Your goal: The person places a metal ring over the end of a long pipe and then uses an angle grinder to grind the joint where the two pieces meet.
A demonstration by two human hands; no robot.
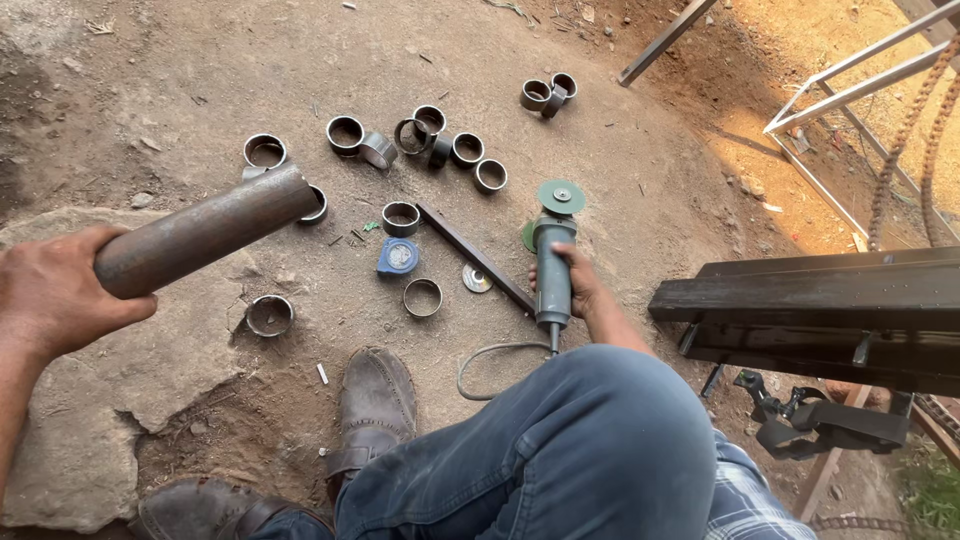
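My left hand (55, 290) grips the near end of a rusty steel pipe (205, 232), held in the air and pointing up and to the right over a flat rock (110, 400). Around the grey body of an angle grinder (552, 270) my right hand (580, 283) is closed; the tool rests on the dirt with its green disc (561, 196) facing up. Several short rings cut from pipe (400, 217) lie scattered on the ground beyond the pipe's far end. A dark flat steel bar (478, 260) lies just left of the grinder.
My knee in blue jeans (560, 450) and a worn shoe (375, 405) fill the foreground. A blue tape measure (397, 256) and a spare disc (477, 279) lie between the rings. A black steel bench (820, 310) stands at right, a white metal frame (850, 85) behind it.
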